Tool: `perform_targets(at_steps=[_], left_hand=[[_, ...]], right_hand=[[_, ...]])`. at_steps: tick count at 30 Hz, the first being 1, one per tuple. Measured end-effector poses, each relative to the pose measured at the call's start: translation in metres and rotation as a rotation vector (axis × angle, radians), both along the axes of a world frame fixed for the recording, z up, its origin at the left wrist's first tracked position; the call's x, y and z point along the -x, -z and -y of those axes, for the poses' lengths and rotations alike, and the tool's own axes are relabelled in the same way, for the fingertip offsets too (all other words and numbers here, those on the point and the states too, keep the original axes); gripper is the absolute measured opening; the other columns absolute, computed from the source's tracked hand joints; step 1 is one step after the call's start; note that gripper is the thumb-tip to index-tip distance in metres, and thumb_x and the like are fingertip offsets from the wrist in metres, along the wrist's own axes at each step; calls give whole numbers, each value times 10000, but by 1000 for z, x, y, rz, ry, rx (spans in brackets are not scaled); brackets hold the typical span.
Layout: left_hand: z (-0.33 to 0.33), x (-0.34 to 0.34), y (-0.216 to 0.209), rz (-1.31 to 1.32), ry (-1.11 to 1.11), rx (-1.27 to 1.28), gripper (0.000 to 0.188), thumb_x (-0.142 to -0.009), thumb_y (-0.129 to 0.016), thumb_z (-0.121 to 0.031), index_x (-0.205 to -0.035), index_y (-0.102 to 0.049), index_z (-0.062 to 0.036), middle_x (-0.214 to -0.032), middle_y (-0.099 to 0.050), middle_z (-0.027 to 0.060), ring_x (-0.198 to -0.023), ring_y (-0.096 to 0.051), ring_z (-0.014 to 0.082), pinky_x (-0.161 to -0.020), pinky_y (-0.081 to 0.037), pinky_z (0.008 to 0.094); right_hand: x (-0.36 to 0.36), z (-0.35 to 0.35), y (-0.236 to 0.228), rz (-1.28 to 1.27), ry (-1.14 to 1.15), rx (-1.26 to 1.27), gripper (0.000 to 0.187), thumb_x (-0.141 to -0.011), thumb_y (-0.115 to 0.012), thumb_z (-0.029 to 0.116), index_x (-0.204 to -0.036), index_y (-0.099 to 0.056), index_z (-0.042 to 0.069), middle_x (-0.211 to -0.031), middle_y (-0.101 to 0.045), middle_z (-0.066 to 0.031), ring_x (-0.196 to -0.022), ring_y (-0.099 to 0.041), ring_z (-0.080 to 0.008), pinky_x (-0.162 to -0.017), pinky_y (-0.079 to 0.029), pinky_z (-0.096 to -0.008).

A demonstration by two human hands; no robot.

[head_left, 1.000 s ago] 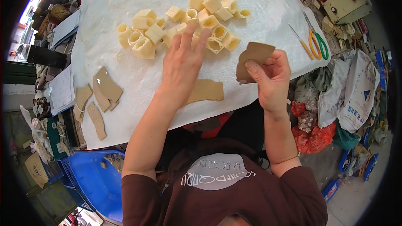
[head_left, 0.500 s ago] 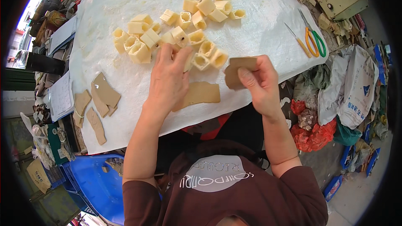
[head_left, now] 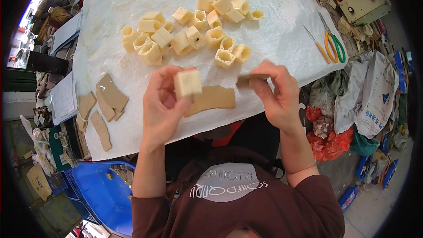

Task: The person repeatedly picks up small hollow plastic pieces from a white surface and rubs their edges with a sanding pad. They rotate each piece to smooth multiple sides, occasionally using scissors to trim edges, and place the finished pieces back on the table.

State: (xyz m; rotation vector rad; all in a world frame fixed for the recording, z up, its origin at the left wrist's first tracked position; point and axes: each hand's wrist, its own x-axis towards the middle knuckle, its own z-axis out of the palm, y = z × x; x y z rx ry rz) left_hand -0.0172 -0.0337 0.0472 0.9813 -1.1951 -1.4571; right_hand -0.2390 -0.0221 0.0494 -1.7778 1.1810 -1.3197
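Left grip (head_left: 161, 113) now clasps a lifted cream block (head_left: 187, 83), right grip (head_left: 282, 101) still pinching a brown piece (head_left: 246, 79).

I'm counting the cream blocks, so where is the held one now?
In the head view, the held block is in the left hand, near centre, left of the brown piece in the right hand.
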Motion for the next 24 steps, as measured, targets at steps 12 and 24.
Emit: perform_targets(at_steps=[12,24], left_hand=[[-58,8,15,-93,205,-41,392,-829,-523,67,-1195,-409,-15,-1191,-445,93,-1055,-474,150,-855,-417,274],[-66,13,13,-118,180,-73,446,-809,-638,-75,-1183,-412,11,-1179,-469,123,-1094,-464,190,-945,-376,324]], right_hand=[[-17,-20,-10,-184,-385,-233,118,-752,-642,125,-813,-579,46,-699,-548,-41,-644,-433,-206,-805,-300,-337],[-16,-23,-9,-171,-391,-268,140,-769,-634,167,-806,-575,46,-618,-509,-30,-667,-380,-183,-806,-304,-330]])
